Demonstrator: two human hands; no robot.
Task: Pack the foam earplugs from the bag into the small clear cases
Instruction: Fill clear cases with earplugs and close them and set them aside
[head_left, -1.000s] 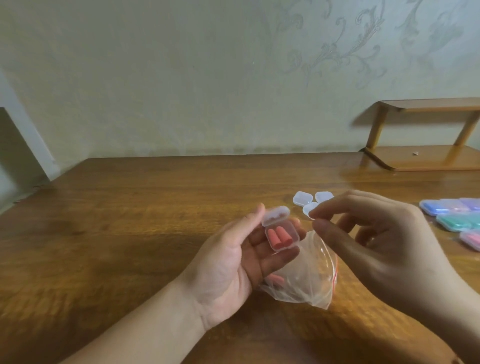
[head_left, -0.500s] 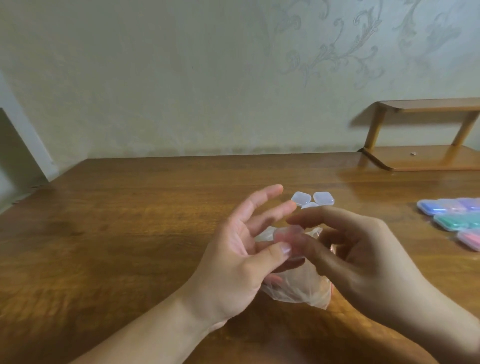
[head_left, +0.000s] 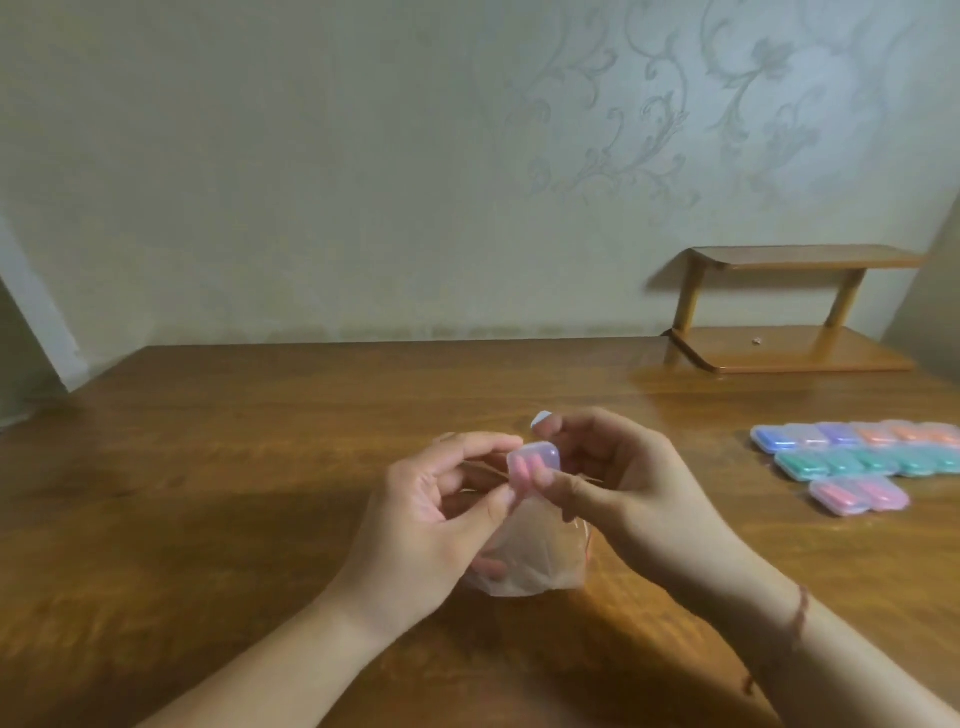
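Note:
A small clear case (head_left: 534, 461) with two pink earplugs inside is held closed between both hands above the table. My left hand (head_left: 436, 525) pinches its left side with thumb and forefinger. My right hand (head_left: 618, 488) pinches its right side with thumb and fingers. Under the hands hangs the clear plastic bag (head_left: 524, 556), crumpled and resting on the wooden table (head_left: 234, 467); whether earplugs are in it I cannot tell. An empty clear case (head_left: 541, 419) peeks out behind my right fingers.
Several filled cases (head_left: 852, 462) lie in rows at the right: blue, purple and orange at the back, green in the middle, pink in front. A small wooden two-tier shelf (head_left: 789, 312) stands at the back right against the wall.
One second ago the case lay open in my left palm. Both hands have since come together on it, and its lid is now down.

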